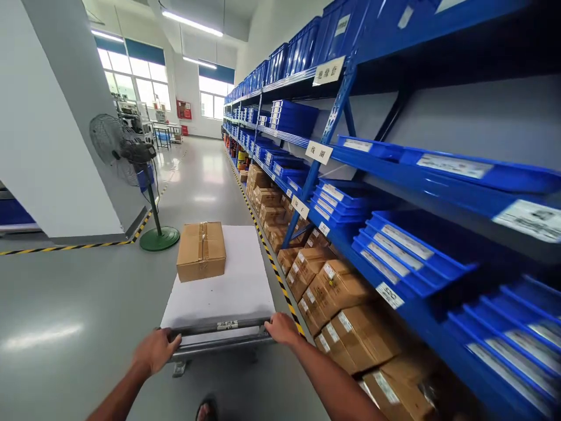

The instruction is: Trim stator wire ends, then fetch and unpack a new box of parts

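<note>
Both my hands are on the grey metal push handle (205,330) of a flat cart. My left hand (154,351) is closed on the handle's left end, the thumb lying along the bar. At the right end, my right hand (283,328) has its fingers wrapped over the handle's corner. Beyond the handle stretches the cart's white deck (243,263). A taped brown cardboard box (201,251) sits at the deck's far left. A small handwritten label (227,325) is stuck on the upper bar.
Blue shelving (324,158) with blue plastic bins (394,245) lines the right side. Brown cartons (337,292) stand under it, behind black-yellow floor tape (280,280). On the left are a fan with a green base (160,238) and a white pillar (74,117). Grey floor (205,169) runs ahead.
</note>
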Demonstrator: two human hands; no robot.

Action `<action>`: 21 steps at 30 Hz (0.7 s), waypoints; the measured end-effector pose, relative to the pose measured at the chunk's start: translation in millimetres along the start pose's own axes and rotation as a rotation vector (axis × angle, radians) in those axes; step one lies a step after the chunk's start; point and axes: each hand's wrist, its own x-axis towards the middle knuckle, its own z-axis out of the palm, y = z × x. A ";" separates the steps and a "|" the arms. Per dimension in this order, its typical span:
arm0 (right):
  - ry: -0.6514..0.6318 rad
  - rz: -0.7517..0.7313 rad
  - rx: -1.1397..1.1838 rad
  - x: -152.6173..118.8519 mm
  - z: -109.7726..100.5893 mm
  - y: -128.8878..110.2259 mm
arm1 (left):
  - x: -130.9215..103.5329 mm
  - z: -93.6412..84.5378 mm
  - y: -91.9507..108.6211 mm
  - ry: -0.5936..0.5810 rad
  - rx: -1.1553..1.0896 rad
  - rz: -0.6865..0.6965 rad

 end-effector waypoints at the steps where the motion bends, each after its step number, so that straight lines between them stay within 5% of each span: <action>1: -0.002 0.006 -0.010 35.8 -13.8 -0.6 | 35.7 -8.8 5.6 -0.006 -0.004 0.002; 9: 0.042 0.072 0.037 311.9 -132.4 -12.3 | 315.4 -91.7 50.5 -0.079 0.043 0.052; 15: 0.041 0.047 0.024 530.3 -205.0 -13.8 | 516.7 -146.3 72.6 -0.049 0.019 0.024; 21: 0.064 0.006 0.009 734.1 -292.2 -40.4 | 711.2 -214.3 94.1 0.011 0.002 -0.023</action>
